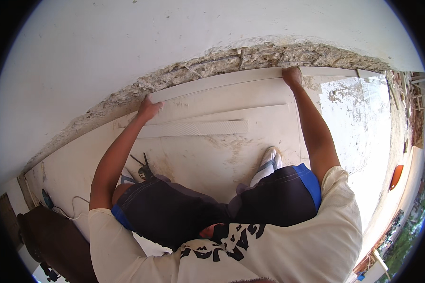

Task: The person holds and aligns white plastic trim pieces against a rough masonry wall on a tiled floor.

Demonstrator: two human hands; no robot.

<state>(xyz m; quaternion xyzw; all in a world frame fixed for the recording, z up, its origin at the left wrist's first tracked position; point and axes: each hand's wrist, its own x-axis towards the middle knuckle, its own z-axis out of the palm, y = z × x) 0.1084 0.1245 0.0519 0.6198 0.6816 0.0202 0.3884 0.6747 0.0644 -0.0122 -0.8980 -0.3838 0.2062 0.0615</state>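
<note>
A long, pale skirting strip lies along the foot of the white wall, below a band of broken plaster. My left hand grips its left end, with the thumb over the near edge. At the other end my right hand is closed over the strip; its fingertips are partly hidden. Just right of that hand, a second pale strip continues along the wall. Two loose strips lie on the floor between my arms: a patterned strip and a plainer strip behind it.
Chipped masonry runs above the strips. By my left foot lies a black-and-yellow tool, perhaps a tape measure. A teal power tool with a cord sits far left, near dark brown furniture. An orange object is at right.
</note>
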